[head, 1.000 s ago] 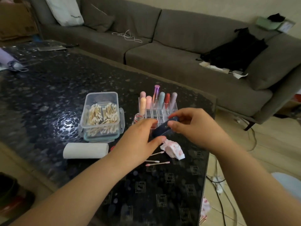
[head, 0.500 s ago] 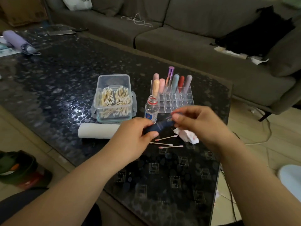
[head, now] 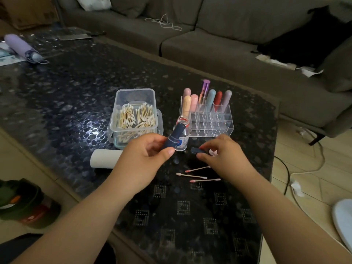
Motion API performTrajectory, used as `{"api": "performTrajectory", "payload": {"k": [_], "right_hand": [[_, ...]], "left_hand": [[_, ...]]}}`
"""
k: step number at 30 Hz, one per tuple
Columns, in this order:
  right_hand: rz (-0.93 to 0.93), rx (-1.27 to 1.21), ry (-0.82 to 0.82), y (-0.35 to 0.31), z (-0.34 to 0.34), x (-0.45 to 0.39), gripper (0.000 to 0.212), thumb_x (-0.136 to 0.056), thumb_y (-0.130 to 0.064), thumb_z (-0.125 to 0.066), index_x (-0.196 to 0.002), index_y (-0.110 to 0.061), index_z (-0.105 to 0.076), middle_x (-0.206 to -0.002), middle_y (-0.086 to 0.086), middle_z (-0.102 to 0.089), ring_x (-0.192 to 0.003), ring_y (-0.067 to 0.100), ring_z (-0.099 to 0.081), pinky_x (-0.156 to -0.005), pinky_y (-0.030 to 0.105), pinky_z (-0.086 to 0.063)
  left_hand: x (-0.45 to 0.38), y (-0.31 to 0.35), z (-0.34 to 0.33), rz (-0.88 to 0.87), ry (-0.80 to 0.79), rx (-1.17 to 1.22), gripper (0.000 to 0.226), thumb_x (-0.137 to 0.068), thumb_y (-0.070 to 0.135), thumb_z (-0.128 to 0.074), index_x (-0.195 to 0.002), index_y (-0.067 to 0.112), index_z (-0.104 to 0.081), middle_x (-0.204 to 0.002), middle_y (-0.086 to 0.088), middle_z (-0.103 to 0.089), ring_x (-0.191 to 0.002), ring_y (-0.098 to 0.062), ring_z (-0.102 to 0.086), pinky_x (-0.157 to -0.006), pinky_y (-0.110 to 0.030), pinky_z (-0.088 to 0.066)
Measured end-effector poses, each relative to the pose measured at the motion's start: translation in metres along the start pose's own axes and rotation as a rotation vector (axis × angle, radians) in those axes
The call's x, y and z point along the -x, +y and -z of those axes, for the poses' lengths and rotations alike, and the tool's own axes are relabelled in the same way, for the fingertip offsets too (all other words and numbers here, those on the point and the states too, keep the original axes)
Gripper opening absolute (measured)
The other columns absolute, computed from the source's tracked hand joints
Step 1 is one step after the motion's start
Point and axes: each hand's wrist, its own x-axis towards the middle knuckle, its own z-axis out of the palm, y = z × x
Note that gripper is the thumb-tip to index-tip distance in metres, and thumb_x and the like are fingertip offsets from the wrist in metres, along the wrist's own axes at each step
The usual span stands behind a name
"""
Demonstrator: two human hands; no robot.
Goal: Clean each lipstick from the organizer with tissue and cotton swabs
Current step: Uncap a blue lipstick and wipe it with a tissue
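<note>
Navy lipstick tube sits in my left hand, pinched between thumb and curled fingers, long axis tilted up and away toward the small clear bottle just behind it. Top end points at the organizer. My right hand is low at the counter, fingers curled around a small dark piece, probably the lipstick's cap; cannot tell for sure, it's partly hidden. Cap lies to the right of the tube, a clear gap between them, my two hands apart.

Next move, my guess: put the cap down and fetch something to wipe with. Right hand is nearer the three used cotton swabs lying flat just below it, tips pink. Left hand is nearer the tissue roll, lying on its side by my left wrist, and the open swab box behind it. Crumpled tissue peeks out behind my right fingers, mostly hidden.

Organizer holds seven lipsticks upright in the back rows, front cells look vacant.

Counter is dark glossy glass with a pebble pattern, bright glare spot left of the box; slippery, things could roll. Grey sofa behind, black cloth on it, cables on the floor at right.
</note>
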Motion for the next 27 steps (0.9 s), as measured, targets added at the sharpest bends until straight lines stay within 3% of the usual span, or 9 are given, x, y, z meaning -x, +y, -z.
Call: {"api": "performTrajectory", "payload": {"k": [3, 6, 9, 11, 14, 18, 23, 27], "right_hand": [[0.020, 0.074, 0.002, 0.004, -0.012, -0.001, 0.029, -0.082, -0.035, -0.071, -0.109, -0.023, -0.071, -0.091, -0.005, -0.043, -0.097, 0.012, -0.048, -0.083, 0.019, -0.035], [0.019, 0.100, -0.015, 0.007, -0.016, -0.001, 0.033, -0.082, -0.036, -0.071, -0.113, -0.024, -0.069, -0.091, -0.006, -0.042, -0.102, 0.016, -0.048, -0.090, 0.024, -0.039], [0.022, 0.130, -0.019, 0.004, -0.010, 0.002, 0.045, -0.082, -0.040, -0.070, -0.124, -0.029, -0.062, -0.098, -0.008, -0.043, -0.111, 0.016, -0.044, -0.097, 0.027, -0.035], [0.049, 0.015, 0.044, -0.001, 0.000, 0.004, 0.043, -0.083, -0.036, -0.069, -0.124, -0.026, -0.061, -0.101, -0.007, -0.050, -0.104, 0.010, -0.048, -0.091, 0.018, -0.035], [0.072, -0.385, 0.083, -0.016, 0.018, 0.013, 0.027, -0.084, -0.031, -0.068, -0.110, -0.028, -0.067, -0.099, -0.006, -0.060, -0.085, 0.002, -0.057, -0.080, 0.009, -0.044], [0.095, -0.751, -0.037, -0.033, 0.034, 0.027, 0.026, -0.072, -0.043, -0.062, -0.097, -0.037, -0.067, -0.103, -0.007, -0.068, -0.093, 0.008, -0.063, -0.079, 0.010, -0.049], [0.104, -0.883, -0.086, -0.035, 0.038, 0.030, 0.044, -0.071, -0.040, -0.062, -0.108, -0.018, -0.070, -0.102, -0.003, -0.073, -0.100, 0.013, -0.066, -0.084, 0.015, -0.050], [0.134, -0.950, -0.115, -0.036, 0.041, 0.032, 0.037, -0.074, -0.033, -0.063, -0.104, -0.013, -0.071, -0.099, 0.000, -0.074, -0.097, 0.012, -0.068, -0.084, 0.020, -0.051]], "left_hand": [[-0.001, -0.002, 0.000, 0.041, 0.025, 0.092, 0.011, -0.084, 0.016, -0.068, -0.084, 0.027, -0.067, -0.084, 0.003, -0.074, -0.086, -0.020, -0.069, -0.090, -0.048, -0.052], [-0.001, -0.002, -0.001, 0.057, 0.020, 0.131, 0.011, -0.084, 0.014, -0.067, -0.083, 0.025, -0.066, -0.085, 0.003, -0.074, -0.086, -0.017, -0.069, -0.090, -0.044, -0.052], [0.000, -0.001, -0.005, 0.062, -0.001, 0.157, 0.012, -0.085, 0.011, -0.065, -0.086, 0.023, -0.065, -0.082, 0.001, -0.074, -0.080, -0.015, -0.070, -0.080, -0.034, -0.054], [0.001, 0.001, -0.009, 0.068, -0.019, 0.202, 0.013, -0.087, 0.009, -0.062, -0.087, 0.022, -0.064, -0.080, 0.000, -0.074, -0.074, -0.011, -0.069, -0.074, -0.028, -0.052], [0.003, 0.004, -0.014, 0.076, -0.067, 0.246, 0.013, -0.089, 0.009, -0.059, -0.096, 0.017, -0.065, -0.082, 0.001, -0.074, -0.075, -0.010, -0.069, -0.072, -0.023, -0.053], [0.008, 0.012, -0.020, 0.090, -0.152, 0.369, 0.016, -0.090, 0.008, -0.056, -0.102, 0.013, -0.065, -0.086, -0.004, -0.074, -0.076, -0.012, -0.069, -0.069, -0.019, -0.054], [0.014, 0.017, -0.025, 0.078, -0.218, 0.432, 0.017, -0.085, 0.012, -0.059, -0.100, 0.013, -0.066, -0.085, -0.005, -0.074, -0.077, -0.015, -0.069, -0.073, -0.023, -0.056], [0.015, 0.018, -0.028, 0.064, -0.244, 0.442, 0.029, -0.075, 0.020, -0.061, -0.103, 0.011, -0.065, -0.083, -0.004, -0.074, -0.077, -0.015, -0.068, -0.077, -0.026, -0.056]]}}
